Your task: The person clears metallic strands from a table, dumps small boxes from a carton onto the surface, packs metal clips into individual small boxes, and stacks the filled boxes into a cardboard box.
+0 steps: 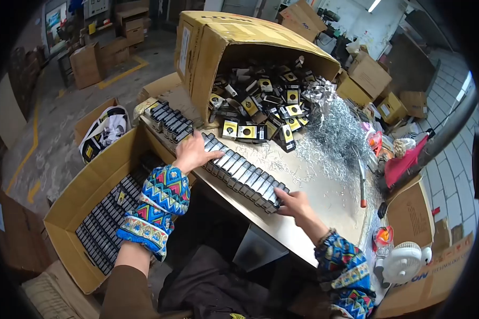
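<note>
A long row of small black boxes (242, 173) with shiny narrow edges stands along the table's near edge. My left hand (191, 153) grips the row partway along, thumb stretched over the boxes. At the row's right end, my right hand (298, 206) presses against the last box, its fingers partly hidden behind it. More of these boxes (167, 119) continue beyond my left hand. Below on the left, an open carton (69, 215) holds tightly packed rows of similar boxes (112, 218).
A big carton (197, 69) lies on its side on the table (319, 204), spilling loose black-and-yellow boxes (250, 106). Silvery shreds (340, 130) heap beside it. A rod with a red tip (363, 183) is at the right edge. A white fan (404, 263) stands lower right.
</note>
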Tool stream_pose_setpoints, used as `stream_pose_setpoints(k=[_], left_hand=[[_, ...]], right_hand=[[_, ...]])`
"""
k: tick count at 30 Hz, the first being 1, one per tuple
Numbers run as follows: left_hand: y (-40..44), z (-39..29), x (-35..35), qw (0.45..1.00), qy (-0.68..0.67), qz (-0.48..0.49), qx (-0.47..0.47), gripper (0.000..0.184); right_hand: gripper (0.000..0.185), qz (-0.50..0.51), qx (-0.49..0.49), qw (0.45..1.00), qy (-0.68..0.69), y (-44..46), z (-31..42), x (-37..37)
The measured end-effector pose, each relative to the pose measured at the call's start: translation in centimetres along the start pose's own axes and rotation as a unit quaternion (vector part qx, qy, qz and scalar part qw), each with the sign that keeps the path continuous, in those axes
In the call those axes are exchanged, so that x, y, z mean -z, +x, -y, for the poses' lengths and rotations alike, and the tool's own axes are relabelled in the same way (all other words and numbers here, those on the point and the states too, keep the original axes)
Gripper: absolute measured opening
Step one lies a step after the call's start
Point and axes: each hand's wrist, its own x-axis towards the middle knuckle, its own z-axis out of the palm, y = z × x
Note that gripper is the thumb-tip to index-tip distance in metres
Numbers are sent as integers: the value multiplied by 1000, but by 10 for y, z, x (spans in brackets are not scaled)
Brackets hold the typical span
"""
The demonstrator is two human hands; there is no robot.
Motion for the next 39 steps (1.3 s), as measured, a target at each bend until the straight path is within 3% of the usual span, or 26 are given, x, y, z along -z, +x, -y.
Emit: stream_pose_setpoints(k=[4,6,8,10,13,15,16,18,21,24,26,27,28,29,33,39], left_hand=[[3,10,-23,996,-44,-71,-19,68],[2,13,-44,952,-244,-182,-35,66],[1,14,-72,854,-430,-288,-46,65],[7,13,-122,868,-387,-303,-75,59],[-16,-1,-112,844,-390,-363,-63,48],[-35,10,-83,761,-446,-462,-98,44],[-50,23,-62,709,-567,-415,-58,39],[-60,73,-33,620,-637,-457,-20,36],[-68,175,-23,650,-600,-459,82,39],[-60,257,-28,667,-561,-455,185,42],[-48,297,-37,757,-452,-401,249,44],[-40,313,-43,796,-395,-367,276,45],[-33,325,-50,829,-337,-329,300,46],[-25,333,-55,827,-342,-325,307,46],[11,350,-78,904,-175,-243,303,49],[47,353,-116,935,-115,-213,261,48]], right_hand=[[49,-18,47,998,-35,-1,9,-26],[50,-121,224,967,-18,-8,-10,-34],[54,-214,396,893,-1,-17,-36,-36],[61,-212,340,916,-9,-14,-72,-40],[58,-214,298,929,47,-20,-74,-44],[57,-191,363,910,60,-43,-44,-63],[57,-186,358,913,54,-51,-33,-75],[57,-126,442,888,-8,-67,-10,-114],[55,-17,485,865,-129,-73,26,-193],[48,89,383,905,-163,-36,45,-262],[44,120,345,917,-159,5,37,-294],[33,192,172,960,-108,16,41,-308],[26,252,-10,966,-53,25,42,-319],[26,251,-15,966,-62,33,41,-328],[18,294,-35,946,-132,59,27,-355],[16,349,-71,909,-216,83,-11,-368]])
